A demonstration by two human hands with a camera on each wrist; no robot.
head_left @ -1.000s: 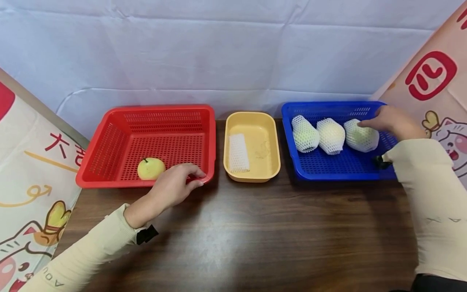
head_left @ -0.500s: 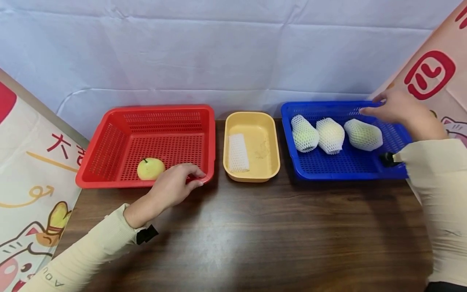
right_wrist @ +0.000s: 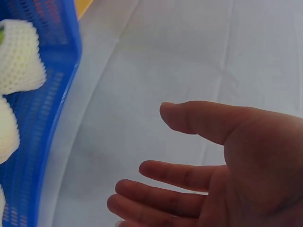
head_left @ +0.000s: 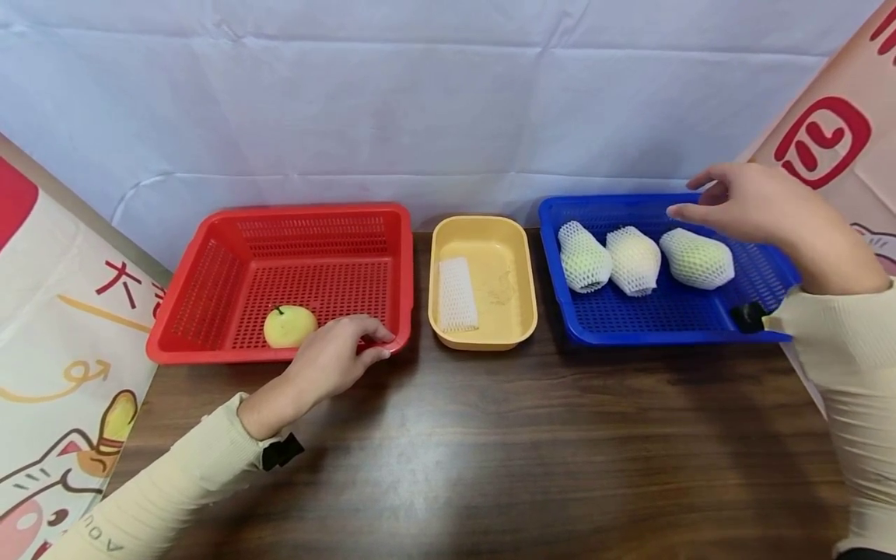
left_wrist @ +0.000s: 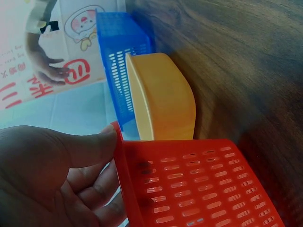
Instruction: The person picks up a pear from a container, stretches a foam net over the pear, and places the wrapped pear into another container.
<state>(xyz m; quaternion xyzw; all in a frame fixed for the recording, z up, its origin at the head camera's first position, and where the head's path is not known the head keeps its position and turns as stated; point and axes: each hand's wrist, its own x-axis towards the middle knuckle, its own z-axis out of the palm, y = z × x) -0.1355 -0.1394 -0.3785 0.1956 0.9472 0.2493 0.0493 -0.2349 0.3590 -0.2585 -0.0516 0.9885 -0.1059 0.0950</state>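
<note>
My left hand (head_left: 325, 362) pinches the near right corner of the red basket (head_left: 301, 208), thumb and fingers on either side of its rim. In the left wrist view the thumb presses the rim (left_wrist: 124, 177). A bare yellow pear (head_left: 289, 327) lies in that basket beside the hand. My right hand (head_left: 766, 206) hovers over the back right of the blue basket (head_left: 651, 337), holding nothing, thumb and fingers spread apart. Three fruits in white foam nets lie there: a left one (head_left: 586, 260), a middle one (head_left: 633, 260) and a right one (head_left: 698, 259), nearest the hand.
Between the baskets stands a yellow tray (head_left: 500, 272) with a flattened white foam net (head_left: 458, 295) in it. A pale cloth (head_left: 420, 109) hangs behind, and printed cartoon sheets stand at both sides. The wooden table (head_left: 490, 435) extends in front.
My right hand has let go of the right wrapped fruit, risen and drawn back, then shifted slightly left above the basket. The left hand has stayed on the red rim.
</note>
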